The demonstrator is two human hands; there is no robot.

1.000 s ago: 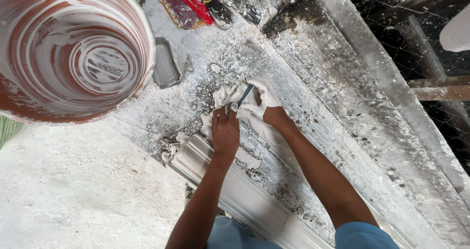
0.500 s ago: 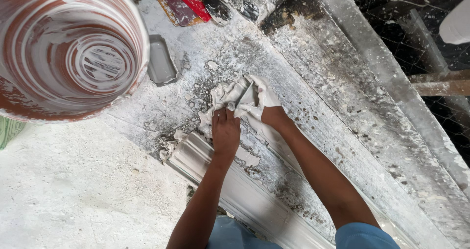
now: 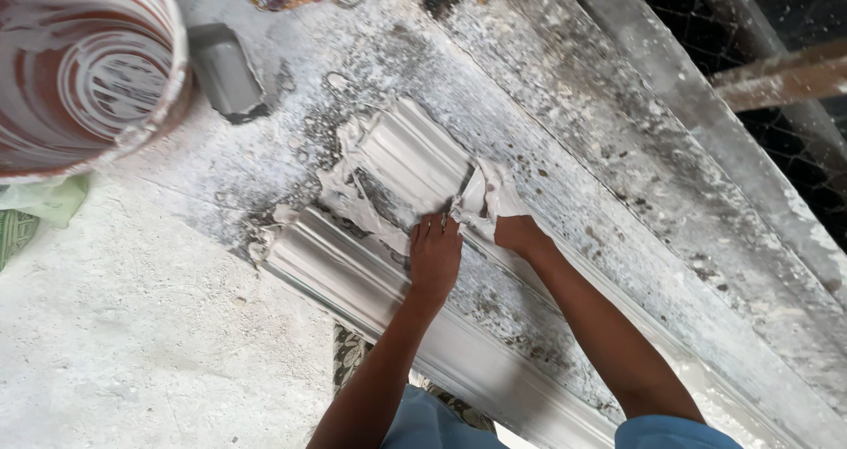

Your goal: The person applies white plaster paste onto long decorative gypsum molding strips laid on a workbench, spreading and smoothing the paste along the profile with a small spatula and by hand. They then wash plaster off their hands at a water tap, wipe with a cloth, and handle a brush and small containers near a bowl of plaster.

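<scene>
We press our left hand [image 3: 434,257] flat, right hand [image 3: 494,209] gripping wet plaster moulding [image 3: 408,160] at twelve o'clock; soft edges could smear

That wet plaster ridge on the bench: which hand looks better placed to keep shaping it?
Probably the right hand: it is coated in plaster and sits at the end of the wet ridge. The left hand lies flat just below, looking more like a brace.
</scene>
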